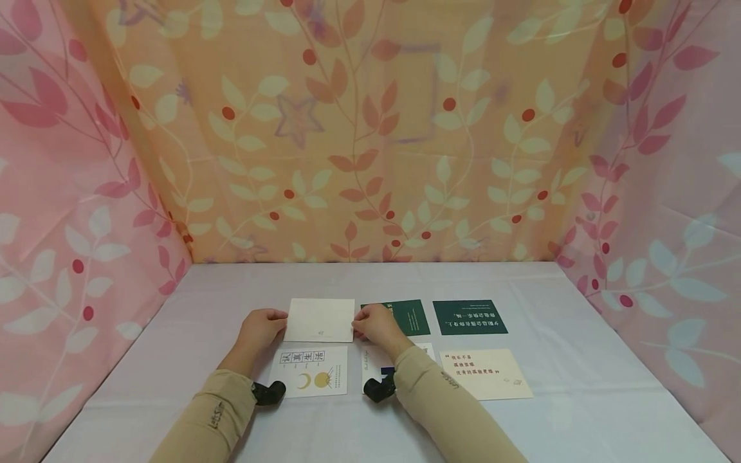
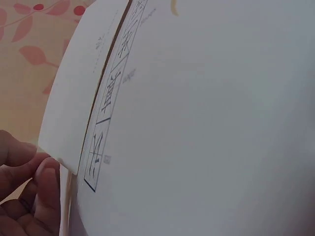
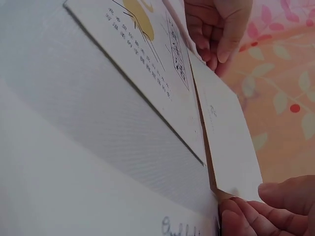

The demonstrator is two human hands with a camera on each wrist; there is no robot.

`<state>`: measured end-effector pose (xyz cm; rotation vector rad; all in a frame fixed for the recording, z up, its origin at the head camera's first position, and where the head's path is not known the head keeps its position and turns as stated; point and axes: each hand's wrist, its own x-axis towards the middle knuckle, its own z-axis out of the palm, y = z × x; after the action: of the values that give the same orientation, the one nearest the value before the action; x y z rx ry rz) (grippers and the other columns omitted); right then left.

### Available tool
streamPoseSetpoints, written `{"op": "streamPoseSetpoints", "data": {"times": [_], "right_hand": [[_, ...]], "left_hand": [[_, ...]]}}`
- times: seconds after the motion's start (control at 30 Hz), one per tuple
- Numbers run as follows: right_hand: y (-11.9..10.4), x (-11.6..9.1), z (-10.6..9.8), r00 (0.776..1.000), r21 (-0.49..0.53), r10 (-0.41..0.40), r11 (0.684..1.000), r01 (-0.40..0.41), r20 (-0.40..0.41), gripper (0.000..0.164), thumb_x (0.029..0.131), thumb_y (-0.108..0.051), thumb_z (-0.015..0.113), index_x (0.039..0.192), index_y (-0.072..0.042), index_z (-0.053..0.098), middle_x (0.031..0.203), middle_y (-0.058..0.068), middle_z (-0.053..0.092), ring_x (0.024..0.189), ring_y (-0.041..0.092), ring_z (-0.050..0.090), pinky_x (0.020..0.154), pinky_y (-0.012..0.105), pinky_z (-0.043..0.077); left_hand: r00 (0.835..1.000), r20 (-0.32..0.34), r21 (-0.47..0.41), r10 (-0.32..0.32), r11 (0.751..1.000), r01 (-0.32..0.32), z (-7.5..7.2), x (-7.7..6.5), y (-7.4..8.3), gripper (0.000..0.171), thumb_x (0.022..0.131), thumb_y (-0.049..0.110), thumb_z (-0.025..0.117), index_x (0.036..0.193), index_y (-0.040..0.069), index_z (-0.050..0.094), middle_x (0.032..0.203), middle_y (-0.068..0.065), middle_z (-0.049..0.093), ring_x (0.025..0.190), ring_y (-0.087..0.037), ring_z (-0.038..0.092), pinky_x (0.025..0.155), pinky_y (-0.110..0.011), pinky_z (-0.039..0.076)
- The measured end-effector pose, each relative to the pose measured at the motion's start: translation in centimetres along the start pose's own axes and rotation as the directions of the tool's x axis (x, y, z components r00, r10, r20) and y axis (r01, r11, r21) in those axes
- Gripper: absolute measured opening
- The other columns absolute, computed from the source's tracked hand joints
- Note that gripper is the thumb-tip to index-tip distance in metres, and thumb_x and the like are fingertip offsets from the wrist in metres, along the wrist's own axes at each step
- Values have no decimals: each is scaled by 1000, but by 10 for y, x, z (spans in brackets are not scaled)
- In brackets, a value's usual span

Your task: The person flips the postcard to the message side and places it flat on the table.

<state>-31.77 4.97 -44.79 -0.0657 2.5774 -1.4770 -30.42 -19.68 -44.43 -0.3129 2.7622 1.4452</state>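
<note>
A cream, mostly blank card (image 1: pixel 320 319) is held by its two short sides at the back left of the group. My left hand (image 1: pixel 258 335) pinches its left edge between thumb and fingers, as the left wrist view shows up close. At the opposite edge my right hand (image 1: pixel 379 326) pinches the card too. Just in front lies a white card with a yellow moon and sun (image 1: pixel 312 381). A dark green card (image 1: pixel 413 318) lies right of the held one, partly hidden behind my right hand.
Another green card (image 1: pixel 470 317) lies at the back right. Nearer me are a cream card with red writing (image 1: pixel 486 376) and a white card (image 1: pixel 370 360) partly covered by my right wrist. Patterned cloth walls (image 1: pixel 359 128) enclose the white tabletop (image 1: pixel 585 360) at back and sides.
</note>
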Motion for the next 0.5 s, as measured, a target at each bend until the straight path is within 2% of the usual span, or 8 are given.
{"op": "streamPoseSetpoints", "data": {"times": [0.17,0.5], "right_hand": [[-1,-1,-1,1000,8,16,1000,-16,7,7,84,-13,64,82,-6,65,70,4,63,61,15,60,57,28,51],[-3,0,-3,1000,-33,13,999,-12,15,8,84,-12,64,84,-5,68,68,4,62,58,14,59,55,27,51]], "left_hand": [[999,25,-29,-37,999,38,1,0,2,21,89,8,54,103,-3,64,88,-11,64,75,-16,56,62,-24,48],[999,13,-23,-44,999,44,2,1,2,21,90,10,52,102,-2,64,83,-8,64,71,-15,57,61,-25,47]]}}
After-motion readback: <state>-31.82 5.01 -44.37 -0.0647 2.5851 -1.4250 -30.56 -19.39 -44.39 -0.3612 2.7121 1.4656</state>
